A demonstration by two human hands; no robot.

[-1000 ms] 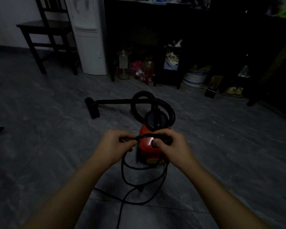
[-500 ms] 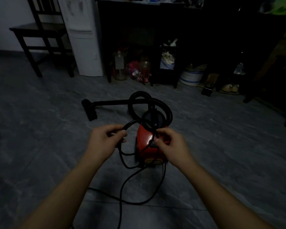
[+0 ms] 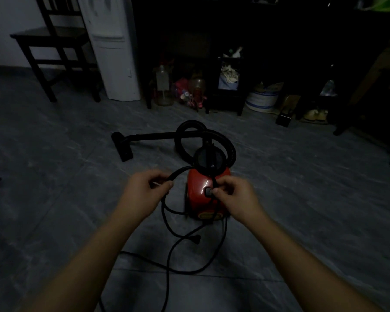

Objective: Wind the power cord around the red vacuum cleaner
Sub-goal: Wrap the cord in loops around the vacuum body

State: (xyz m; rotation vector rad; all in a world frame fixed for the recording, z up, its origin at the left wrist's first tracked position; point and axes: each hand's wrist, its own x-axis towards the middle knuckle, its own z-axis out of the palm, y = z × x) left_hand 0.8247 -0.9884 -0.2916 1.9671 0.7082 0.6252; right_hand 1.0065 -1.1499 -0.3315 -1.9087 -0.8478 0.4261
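Left hand (image 3: 144,194) moved left, power cord (image 3: 178,172) arched, open floor (image 3: 54,176) beyond.

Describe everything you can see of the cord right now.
The cord is thin, black and flexible, seemingly rubber-coated. It arcs between the left hand, which grips it, and the right hand, which pinches it at the red vacuum. Below, slack loops sag to the floor, the plug lying loose among them; one strand runs out of the picture's bottom edge.
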